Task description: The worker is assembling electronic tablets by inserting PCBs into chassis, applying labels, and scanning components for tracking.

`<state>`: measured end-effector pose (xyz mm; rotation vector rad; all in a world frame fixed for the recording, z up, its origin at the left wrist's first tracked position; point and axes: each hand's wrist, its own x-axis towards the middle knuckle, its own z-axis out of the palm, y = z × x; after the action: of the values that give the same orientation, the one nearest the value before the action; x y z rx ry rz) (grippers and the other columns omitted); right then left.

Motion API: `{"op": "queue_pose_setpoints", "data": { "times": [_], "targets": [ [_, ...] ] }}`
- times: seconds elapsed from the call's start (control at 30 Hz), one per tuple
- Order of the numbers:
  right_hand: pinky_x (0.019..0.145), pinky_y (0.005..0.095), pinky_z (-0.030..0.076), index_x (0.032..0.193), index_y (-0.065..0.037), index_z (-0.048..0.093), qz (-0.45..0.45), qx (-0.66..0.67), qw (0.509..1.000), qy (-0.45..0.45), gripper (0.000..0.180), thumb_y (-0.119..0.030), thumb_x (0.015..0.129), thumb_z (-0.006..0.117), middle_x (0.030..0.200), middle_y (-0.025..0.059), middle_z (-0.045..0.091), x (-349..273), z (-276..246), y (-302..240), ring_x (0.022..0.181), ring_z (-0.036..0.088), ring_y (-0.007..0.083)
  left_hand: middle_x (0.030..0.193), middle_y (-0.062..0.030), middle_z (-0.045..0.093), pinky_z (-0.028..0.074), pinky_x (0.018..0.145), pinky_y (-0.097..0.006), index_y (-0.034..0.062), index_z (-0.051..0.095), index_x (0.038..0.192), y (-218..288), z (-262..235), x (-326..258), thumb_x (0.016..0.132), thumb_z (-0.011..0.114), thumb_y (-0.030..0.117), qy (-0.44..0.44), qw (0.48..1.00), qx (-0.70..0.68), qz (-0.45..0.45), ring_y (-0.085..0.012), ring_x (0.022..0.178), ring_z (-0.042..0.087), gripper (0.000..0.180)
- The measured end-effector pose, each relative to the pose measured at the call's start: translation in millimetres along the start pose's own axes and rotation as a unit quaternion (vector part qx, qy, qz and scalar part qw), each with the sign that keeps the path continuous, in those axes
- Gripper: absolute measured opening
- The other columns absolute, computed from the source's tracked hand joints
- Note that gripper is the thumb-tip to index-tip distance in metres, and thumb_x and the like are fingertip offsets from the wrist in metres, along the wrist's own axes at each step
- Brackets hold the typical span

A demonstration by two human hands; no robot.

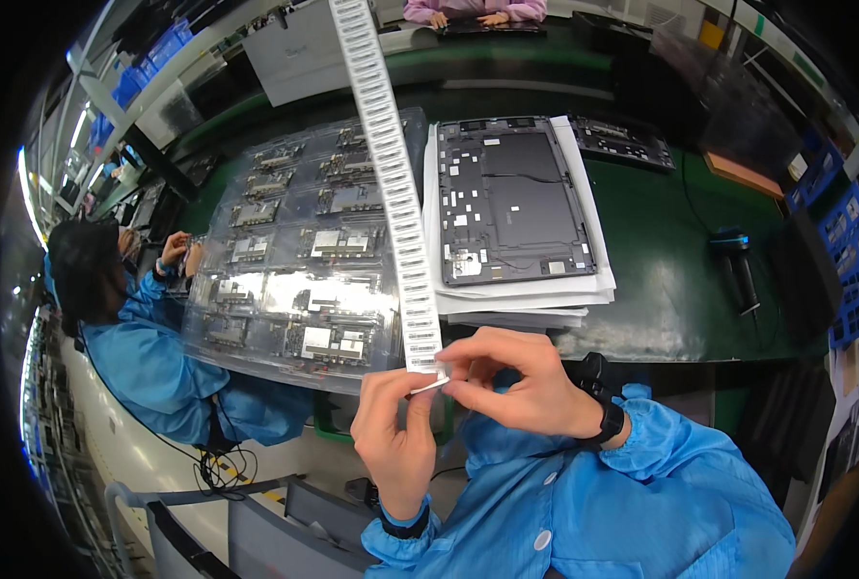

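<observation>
A long white strip of barcode labels [392, 159] runs from the top edge down to my hands, crossing in front of the bench. My left hand [393, 439] grips its lower end between thumb and fingers, where the strip bends over. From the other side, my right hand [516, 381] has thumb and forefinger pinched at the same end; whether a single label has come loose there cannot be made out. Beyond my hands, a dark laptop-like chassis [535, 207] with small white stickers lies on white sheets [598, 280].
Left of the strip, a clear plastic tray [219, 227] holds several circuit boards. A black handheld scanner [738, 275] lies on the green bench [641, 318] at right, near blue racks [849, 241]. A co-worker in blue [159, 357] sits at left; another person's pink sleeves [521, 10] show at the far side.
</observation>
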<state>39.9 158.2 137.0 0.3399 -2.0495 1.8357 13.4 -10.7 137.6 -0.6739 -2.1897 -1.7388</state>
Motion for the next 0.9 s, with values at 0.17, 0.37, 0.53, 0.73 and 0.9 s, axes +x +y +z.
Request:
{"op": "queue_pose_setpoints", "data": {
  "times": [0.17, 0.37, 0.53, 0.73, 0.9],
  "targets": [
    [0.052, 0.0216, 0.044, 0.098, -0.001, 0.074, -0.047, -0.027, 0.998, 0.013, 0.014, -0.001, 0.084, 0.075, 0.083, 0.0037, 0.064, -3, -9, -8, 0.06, 0.056, 0.0063, 0.085, -0.0083, 0.061, 0.045, 0.07, -0.031, -0.0016, 0.066, 0.093, 9, -3, 9, 0.084, 0.072, -0.004, -0.049, 0.989, 0.122, 0.068, -0.021, 0.08, 0.058, 0.011],
    [0.055, 0.0241, 0.048, 0.088, 0.0, 0.071, -0.054, -0.129, 0.982, 0.129, 0.007, 0.0, 0.082, 0.075, 0.077, 0.0061, 0.067, -25, -77, -22, 0.063, 0.061, 0.0098, 0.074, -0.0083, 0.051, 0.038, 0.068, -0.04, -0.0012, 0.07, 0.101, 27, 5, 7, 0.076, 0.075, -0.005, -0.023, 0.949, 0.308, 0.063, -0.0265, 0.072, 0.047, 0.026],
    [0.054, 0.0213, 0.046, 0.09, 0.002, 0.068, 0.055, -0.196, 0.888, 0.412, 0.003, 0.0, 0.091, 0.066, 0.073, 0.0019, 0.064, -108, -222, -53, 0.06, 0.057, 0.006, 0.095, -0.0141, 0.063, 0.046, 0.082, -0.041, -0.0034, 0.067, 0.105, 45, 71, 34, 0.077, 0.073, -0.006, -0.092, 0.953, 0.236, 0.167, -0.0321, 0.092, 0.058, 0.029],
    [0.072, 0.026, 0.051, 0.125, 0.002, 0.059, 0.11, -0.49, 0.732, 0.46, 0.039, -0.008, 0.089, 0.071, 0.088, 0.005, 0.069, -180, -433, -106, 0.08, 0.064, 0.0099, 0.116, -0.0176, 0.064, 0.046, 0.095, -0.042, -0.0042, 0.063, 0.112, 25, 108, 47, 0.087, 0.063, -0.005, -0.163, 0.925, 0.272, 0.211, -0.0338, 0.109, 0.059, 0.026],
    [0.078, 0.0289, 0.053, 0.13, 0.001, 0.056, 0.059, -0.671, 0.637, 0.375, 0.047, -0.008, 0.087, 0.072, 0.1, 0.0084, 0.068, -177, -471, -119, 0.088, 0.065, 0.0124, 0.111, -0.0184, 0.069, 0.051, 0.091, -0.044, -0.0005, 0.073, 0.103, 25, 129, 48, 0.087, 0.067, -0.004, -0.034, 0.938, 0.257, 0.231, -0.0365, 0.108, 0.063, 0.017]
  ]
}}
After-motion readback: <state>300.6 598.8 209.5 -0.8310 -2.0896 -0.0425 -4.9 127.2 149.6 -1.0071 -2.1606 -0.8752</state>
